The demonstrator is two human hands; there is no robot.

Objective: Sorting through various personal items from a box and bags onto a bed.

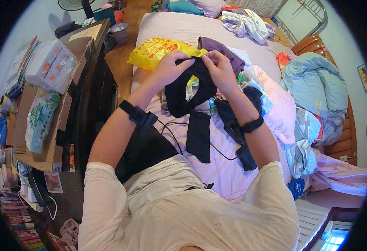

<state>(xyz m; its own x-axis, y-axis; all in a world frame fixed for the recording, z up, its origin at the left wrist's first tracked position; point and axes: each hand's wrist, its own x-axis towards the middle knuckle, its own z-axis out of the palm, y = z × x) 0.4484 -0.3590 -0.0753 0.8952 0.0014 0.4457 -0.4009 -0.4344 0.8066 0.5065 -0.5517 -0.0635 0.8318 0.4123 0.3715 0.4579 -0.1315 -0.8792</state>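
A black fabric piece (174, 97) hangs in a loop between my hands above the bed, with an opening through its middle. My left hand (172, 67) pinches its top edge between thumb and fingers. On the other side of that edge, my right hand (219, 70) pinches the fabric in the same way. Through the loop, part of a pale item shows; the fabric hides most of what lies behind. Just beyond my hands are a yellow plastic bag (152, 55) with red print and a folded purple cloth (222, 51). Below the loop, a flat black cloth strip (198, 136) lies on the sheet.
Black cables (175, 138) cross the pink bed sheet (167, 28). Rumpled black cloth (246, 158) lies under my right forearm. To the right are a pink pillow (279, 116) and a bunched blue quilt (312, 78). A cardboard box (65, 108) stands on the left desk.
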